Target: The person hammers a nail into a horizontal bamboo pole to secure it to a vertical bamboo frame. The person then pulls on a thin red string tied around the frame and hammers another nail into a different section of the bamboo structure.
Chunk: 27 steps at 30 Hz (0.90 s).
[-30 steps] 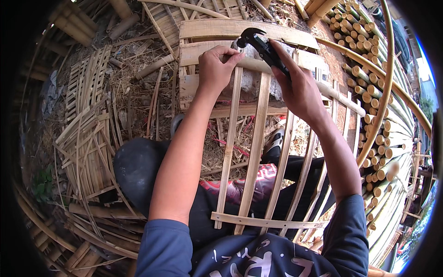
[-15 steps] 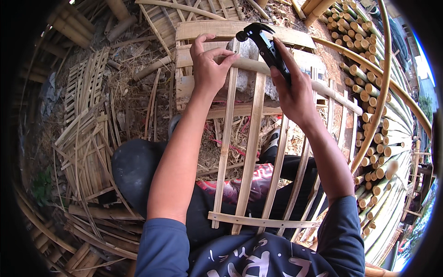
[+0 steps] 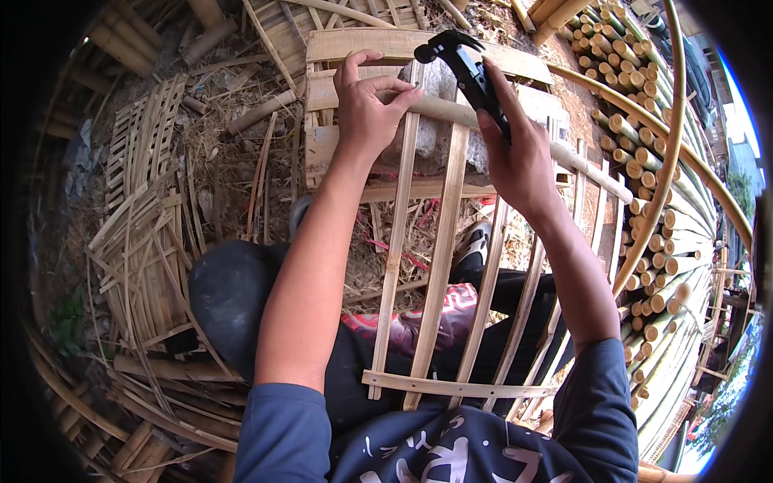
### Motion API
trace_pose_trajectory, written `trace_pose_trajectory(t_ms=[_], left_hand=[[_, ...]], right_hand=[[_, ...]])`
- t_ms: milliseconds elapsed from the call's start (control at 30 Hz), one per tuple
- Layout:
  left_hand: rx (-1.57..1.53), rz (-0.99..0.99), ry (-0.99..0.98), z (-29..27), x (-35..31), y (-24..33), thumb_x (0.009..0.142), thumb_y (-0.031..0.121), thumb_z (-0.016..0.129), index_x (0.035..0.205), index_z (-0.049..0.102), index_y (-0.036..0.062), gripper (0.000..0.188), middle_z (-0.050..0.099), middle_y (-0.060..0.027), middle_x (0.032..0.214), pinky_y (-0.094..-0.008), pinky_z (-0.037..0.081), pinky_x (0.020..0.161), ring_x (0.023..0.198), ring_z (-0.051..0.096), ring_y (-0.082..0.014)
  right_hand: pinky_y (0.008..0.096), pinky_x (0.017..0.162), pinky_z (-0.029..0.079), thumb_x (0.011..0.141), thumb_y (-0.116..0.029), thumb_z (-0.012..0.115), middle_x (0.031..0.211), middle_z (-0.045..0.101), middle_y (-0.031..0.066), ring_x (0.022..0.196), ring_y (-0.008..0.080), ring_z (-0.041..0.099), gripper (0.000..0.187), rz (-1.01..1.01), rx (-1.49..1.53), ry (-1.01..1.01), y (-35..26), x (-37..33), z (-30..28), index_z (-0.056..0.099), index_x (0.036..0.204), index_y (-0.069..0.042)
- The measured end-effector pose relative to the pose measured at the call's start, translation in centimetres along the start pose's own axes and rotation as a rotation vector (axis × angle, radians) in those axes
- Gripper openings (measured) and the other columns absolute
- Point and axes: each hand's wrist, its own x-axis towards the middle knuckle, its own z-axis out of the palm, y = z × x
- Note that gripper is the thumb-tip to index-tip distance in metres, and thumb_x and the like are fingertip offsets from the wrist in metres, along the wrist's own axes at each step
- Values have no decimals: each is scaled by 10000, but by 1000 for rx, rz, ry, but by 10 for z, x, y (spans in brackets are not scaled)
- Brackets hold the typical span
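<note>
We are gripping the hammer (image 3: 472, 76) in our right hand (image 3: 519, 157), its head hanging far and slightly right of our left hand (image 3: 366, 109), whose grip we cannot tell as closed or empty, while the bamboo pole (image 3: 444, 110) is running from there rightward and nearer.

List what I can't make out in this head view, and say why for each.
All in the head view:
1. The lower part of the hammer's handle: hidden by the right hand.
2. Whether anything sits in the pinch of the left hand: too small to tell.
3. Parts of the grey stone: hidden by the pole and slats.
4. The rest of the dark shirt: cut off by the lower edge.
</note>
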Motion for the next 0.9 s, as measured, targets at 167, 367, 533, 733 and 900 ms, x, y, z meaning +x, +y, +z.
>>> trace_pose_trajectory(t_ms=[167,367,533,733,900], left_hand=[[-59,12,22,4,-2,-9,746,284,865,787,792,129,176,501,-95,1322,-435,364,1091,1281,407,-311],[-16,80,18,5,-7,-14,779,302,843,828,804,143,171,532,-95,1339,-426,378,1101,1295,478,-297],[17,104,21,7,-6,-25,776,307,843,817,801,138,180,555,-76,1312,-417,378,1097,1277,491,-289],[6,92,16,5,-7,-23,787,305,837,814,802,144,167,577,-74,1292,-416,401,1071,1261,502,-274],[-20,3,-16,6,-9,-21,782,320,837,840,805,142,190,575,-60,1310,-412,404,1078,1265,512,-265]], right_hand=[[404,809,556,1016,-115,541,1101,712,253,999,324,725,545,-100,-92,-43,6,3,6,382,1537,-110],[499,614,504,981,-80,570,799,677,238,687,443,672,611,-204,-135,-7,13,-6,11,338,1545,-111],[484,663,525,955,-42,579,858,676,269,752,437,689,654,-314,22,290,10,-11,19,336,1556,-121],[438,751,559,999,-74,538,1153,692,274,945,347,732,547,-199,-34,176,7,-14,15,386,1524,-45],[416,690,540,952,-48,605,1063,709,258,766,303,720,677,-251,-275,-97,15,-7,22,310,1560,-55]])
